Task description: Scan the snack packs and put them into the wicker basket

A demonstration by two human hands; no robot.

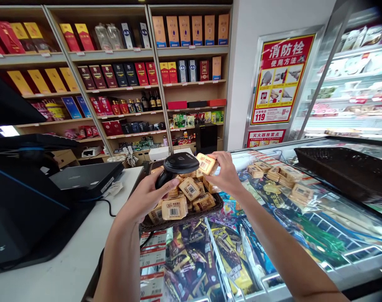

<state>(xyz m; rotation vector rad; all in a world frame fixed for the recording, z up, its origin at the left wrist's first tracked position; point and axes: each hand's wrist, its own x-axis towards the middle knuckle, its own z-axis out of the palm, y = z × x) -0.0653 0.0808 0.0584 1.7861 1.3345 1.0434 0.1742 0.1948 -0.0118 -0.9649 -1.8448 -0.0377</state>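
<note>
My left hand (pixel 150 195) is wrapped round the handle of a black barcode scanner (pixel 182 162), whose head points to the right. Just beyond that head, my right hand (pixel 224 170) grips a small packet of biscuits (pixel 206 164) with its barcode label showing. Beneath both hands, a dark woven basket (pixel 216 208) holds several similar biscuit packets (pixel 174 208), piled loosely with labels facing different ways. The basket rests on top of the glass-lidded freezer (pixel 304 218).
More biscuit packets (pixel 301 193) lie in stacks on the freezer glass at right, near a dark tray (pixel 345 167). At left, a white counter (pixel 68 260) carries a black till (pixel 21 209) and a cable. Shelves of boxed goods (pixel 131 75) line the back wall.
</note>
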